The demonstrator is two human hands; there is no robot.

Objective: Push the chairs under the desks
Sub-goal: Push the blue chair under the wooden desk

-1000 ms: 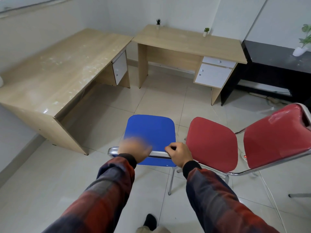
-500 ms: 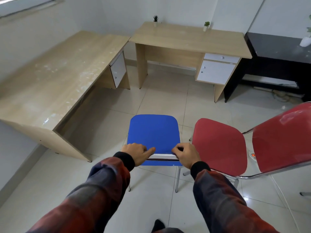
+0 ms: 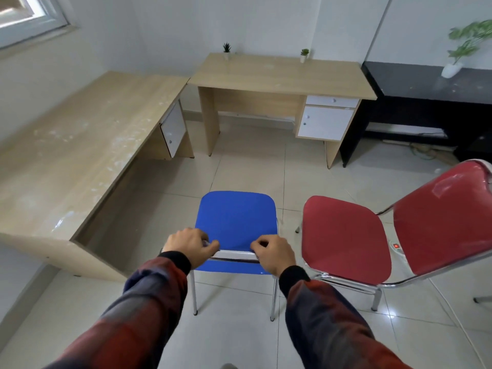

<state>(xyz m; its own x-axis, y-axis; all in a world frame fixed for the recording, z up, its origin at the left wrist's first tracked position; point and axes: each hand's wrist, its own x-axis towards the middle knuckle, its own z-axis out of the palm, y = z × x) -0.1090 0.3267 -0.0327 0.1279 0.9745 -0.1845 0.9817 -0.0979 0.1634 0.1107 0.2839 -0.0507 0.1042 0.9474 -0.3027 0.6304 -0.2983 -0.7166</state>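
- Both arms reach forward at lower centre; left hand (image 3: 189, 246) and right hand (image 3: 274, 254) curl over the blue chair (image 3: 235, 222) backrest rail.
- Fingers of both hands are wrapped tight around the rail.
- The chair stands on the floor mid-frame, well apart from the wooden counter (image 3: 282, 73) at upper centre.

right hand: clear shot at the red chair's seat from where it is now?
Probably yes. The right hand grips the blue chair by its top rail, and the red chair stands just to its right, with only bare floor between them. It would have to let go of the rail first.
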